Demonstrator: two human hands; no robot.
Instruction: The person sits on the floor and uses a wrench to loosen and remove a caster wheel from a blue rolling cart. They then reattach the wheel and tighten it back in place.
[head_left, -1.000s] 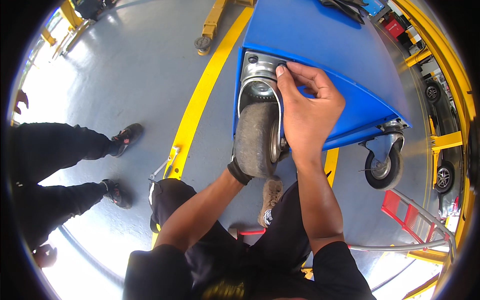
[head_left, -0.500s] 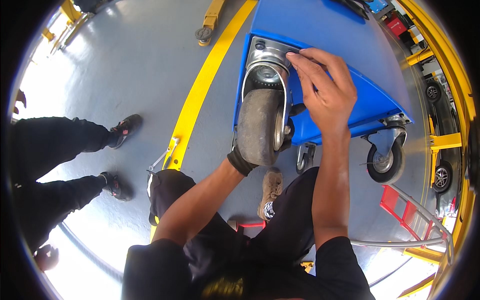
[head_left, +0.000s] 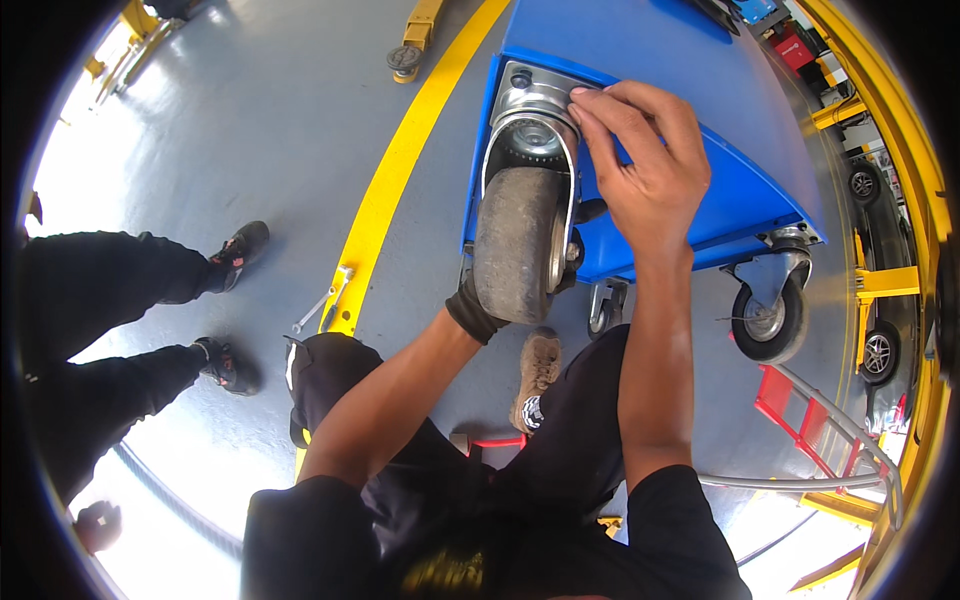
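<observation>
A large caster wheel (head_left: 515, 250) with a worn grey tyre stands out from a corner of a blue metal cabinet (head_left: 640, 50). Wearing a black glove, my left hand (head_left: 472, 312) reaches behind the tyre and grips it; most of its fingers are hidden. My bare right hand (head_left: 655, 165) pinches at the right side of the caster's metal mounting plate (head_left: 548, 84), fingertips together at the bolt there, which they cover. A dark bolt (head_left: 520, 80) sits in the plate's left corner. The metal fork (head_left: 532, 135) shows above the tyre.
Another caster (head_left: 770, 320) hangs from the cabinet's right corner. Wrenches (head_left: 328, 298) lie on the floor by the yellow line (head_left: 400, 150). Someone's legs (head_left: 120, 270) are at the left. A red and grey metal frame (head_left: 800, 410) stands at the right.
The view has shifted slightly. My right fingertips have closed over the plate's right bolt, which showed beside them before. My left hand stays on the wheel.
</observation>
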